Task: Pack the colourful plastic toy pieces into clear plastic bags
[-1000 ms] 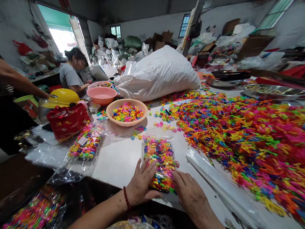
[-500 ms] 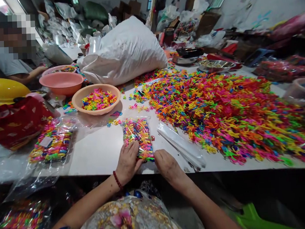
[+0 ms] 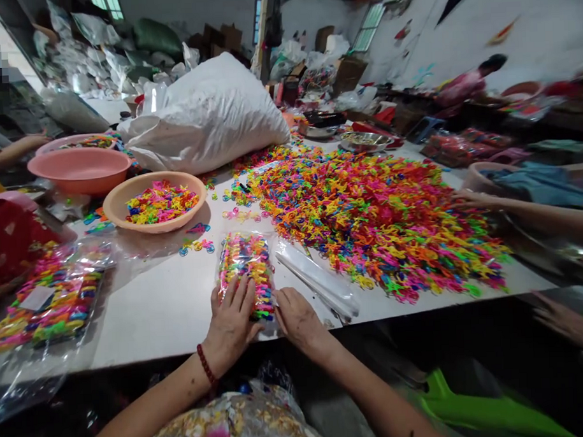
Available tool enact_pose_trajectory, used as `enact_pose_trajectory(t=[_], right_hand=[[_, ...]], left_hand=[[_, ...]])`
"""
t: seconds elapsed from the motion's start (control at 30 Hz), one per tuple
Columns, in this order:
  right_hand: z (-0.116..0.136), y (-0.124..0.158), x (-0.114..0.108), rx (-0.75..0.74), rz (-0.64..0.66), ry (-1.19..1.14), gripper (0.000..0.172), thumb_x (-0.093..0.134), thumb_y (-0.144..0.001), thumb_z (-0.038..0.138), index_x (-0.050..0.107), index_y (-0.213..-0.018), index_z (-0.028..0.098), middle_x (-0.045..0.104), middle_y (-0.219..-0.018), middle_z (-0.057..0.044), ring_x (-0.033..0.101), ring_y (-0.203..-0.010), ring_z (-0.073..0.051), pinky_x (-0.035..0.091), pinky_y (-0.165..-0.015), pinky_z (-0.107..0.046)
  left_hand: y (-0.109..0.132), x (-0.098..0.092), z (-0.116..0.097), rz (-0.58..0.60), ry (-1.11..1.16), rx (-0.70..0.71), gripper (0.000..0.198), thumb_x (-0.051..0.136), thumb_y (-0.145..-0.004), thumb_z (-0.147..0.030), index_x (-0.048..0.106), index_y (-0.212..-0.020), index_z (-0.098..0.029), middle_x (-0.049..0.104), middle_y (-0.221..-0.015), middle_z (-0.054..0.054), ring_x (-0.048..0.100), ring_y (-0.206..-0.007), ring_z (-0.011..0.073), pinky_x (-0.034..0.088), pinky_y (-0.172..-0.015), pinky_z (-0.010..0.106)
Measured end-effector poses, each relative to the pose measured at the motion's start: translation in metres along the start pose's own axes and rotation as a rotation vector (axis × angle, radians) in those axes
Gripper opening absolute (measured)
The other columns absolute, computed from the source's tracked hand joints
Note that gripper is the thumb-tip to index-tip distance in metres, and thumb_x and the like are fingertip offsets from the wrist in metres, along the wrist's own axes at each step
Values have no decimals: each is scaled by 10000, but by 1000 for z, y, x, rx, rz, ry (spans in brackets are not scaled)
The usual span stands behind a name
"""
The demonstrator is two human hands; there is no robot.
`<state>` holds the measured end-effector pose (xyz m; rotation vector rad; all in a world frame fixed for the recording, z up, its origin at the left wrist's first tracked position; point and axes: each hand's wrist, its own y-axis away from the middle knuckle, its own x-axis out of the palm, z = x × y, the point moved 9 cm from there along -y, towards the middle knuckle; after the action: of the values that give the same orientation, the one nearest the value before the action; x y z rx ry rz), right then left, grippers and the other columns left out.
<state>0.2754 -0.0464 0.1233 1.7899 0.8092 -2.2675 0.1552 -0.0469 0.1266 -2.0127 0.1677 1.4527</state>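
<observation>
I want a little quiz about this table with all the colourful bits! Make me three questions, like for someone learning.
1. True or false: both the left hand and the right hand rest on the clear packet of colourful pieces.
2. Which lies just right of that packet? A) the tan bowl B) the stack of empty clear bags C) the white sack
3. Fill in: the tan bowl holds colourful ____ .

Key:
1. True
2. B
3. pieces, the same kind as the big pile on the white table
</observation>
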Motion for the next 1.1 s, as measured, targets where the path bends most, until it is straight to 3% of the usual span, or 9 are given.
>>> enact_pose_trajectory(t=[0.1,0.3,0.6,0.93,1.1], right_hand=[[-2,4,8,34,6,134,116,489,-885,81,560,-912,169,558,-835,-70,480,-761,-232,367,-696,-348],[2,9,3,73,-16,147,67,527,-856,126,537,-836,189,550,-809,-46,464,-775,-223,317,-720,-358],[10,11,4,7,-80,28,107,483,-833,131,518,-746,184,534,-734,-34,453,-713,-193,298,-690,-342],[55,13,-3,-52,-133,-120,134,446,-807,164,497,-686,191,514,-681,-27,448,-678,-182,320,-662,-340],[26,25,-24,98,-205,-245,242,396,-888,154,467,-660,195,495,-653,-16,460,-656,-167,332,-644,-317]], left_hand=[[-6,13,-14,-19,-18,58,626,554,-894,-381,381,-1455,-164,456,-1473,134,374,-1388,271,169,-1150,526],[-13,24,-18,-111,-34,49,522,459,-900,-182,423,-1420,-149,473,-1459,133,442,-1344,245,291,-1079,453],[-22,18,-7,-137,-59,-20,512,482,-898,-197,467,-1408,-155,499,-1434,135,469,-1318,286,333,-1018,439],[-35,22,8,-182,-55,-62,508,439,-937,-202,413,-1441,-143,496,-1430,160,489,-1296,306,306,-996,476],[-25,7,28,-173,-65,-77,533,474,-943,-268,380,-1456,-161,461,-1458,170,440,-1338,307,249,-1059,500]])
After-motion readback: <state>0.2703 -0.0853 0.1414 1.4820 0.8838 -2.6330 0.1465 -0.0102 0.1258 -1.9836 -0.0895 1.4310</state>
